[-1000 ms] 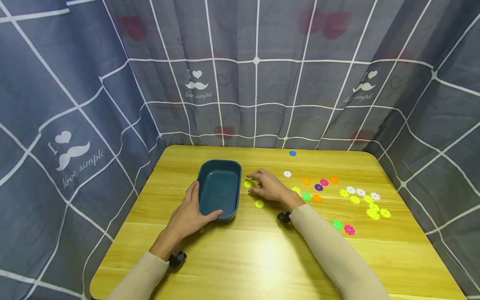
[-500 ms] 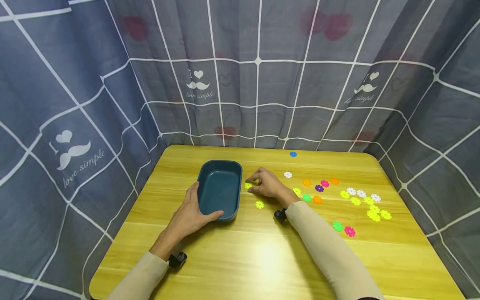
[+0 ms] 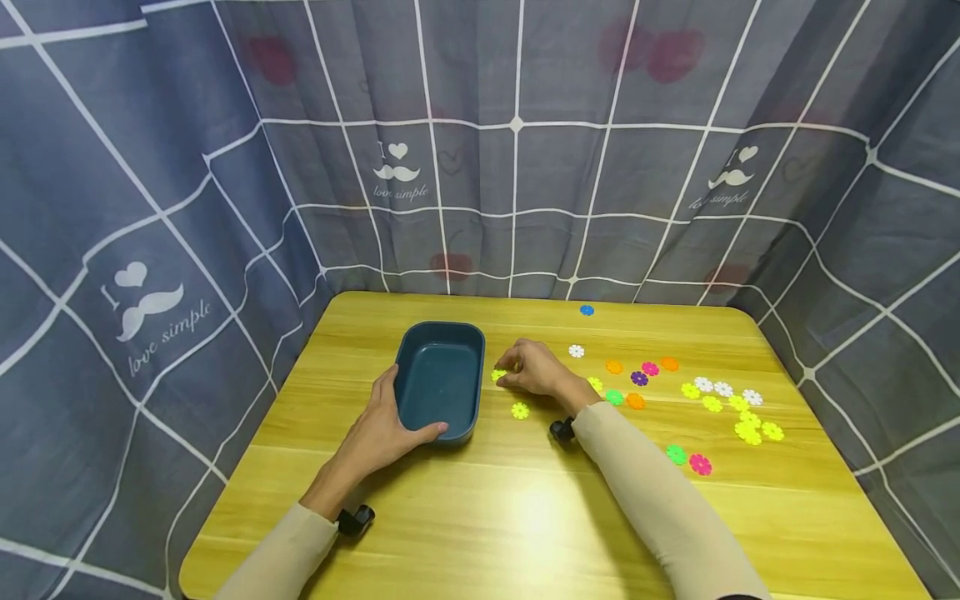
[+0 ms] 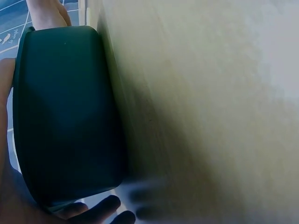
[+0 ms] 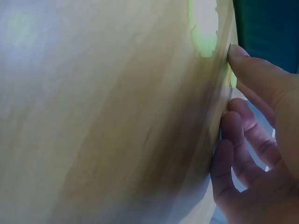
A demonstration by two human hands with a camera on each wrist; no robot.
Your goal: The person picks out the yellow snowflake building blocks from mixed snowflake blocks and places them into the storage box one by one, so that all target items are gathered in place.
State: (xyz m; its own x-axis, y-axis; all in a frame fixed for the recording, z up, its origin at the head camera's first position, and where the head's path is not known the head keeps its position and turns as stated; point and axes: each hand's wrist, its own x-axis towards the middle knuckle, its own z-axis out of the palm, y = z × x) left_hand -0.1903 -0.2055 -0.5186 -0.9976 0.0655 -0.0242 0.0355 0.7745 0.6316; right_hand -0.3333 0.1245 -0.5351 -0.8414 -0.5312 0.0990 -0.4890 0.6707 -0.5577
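Observation:
A dark teal plastic bin [image 3: 438, 383] stands on the wooden table, left of its middle. My left hand [image 3: 378, 429] grips it, thumb on the near rim and fingers along the left wall; the left wrist view shows the bin's outer side [image 4: 65, 112]. Just right of the bin, my right hand [image 3: 536, 367] is low at the tabletop, thumb and fingertips pinching a yellow flower-shaped disc [image 3: 497, 376]. The fingers partly cover that disc, and only a sliver shows by the thumb in the right wrist view. A second yellow disc [image 3: 520, 411] lies flat nearer me.
Several flower-shaped discs are scattered to the right, among them a white one [image 3: 576, 352], a purple one [image 3: 639, 378] and a pink one [image 3: 701, 464]. One blue disc [image 3: 587, 310] lies by the far edge. A grey checked curtain [image 3: 480, 167] surrounds the table [image 3: 420, 533].
My right hand's fingers have come together at the yellow disc beside the bin, and the disc has shifted slightly toward me. The left hand and bin have stayed in place.

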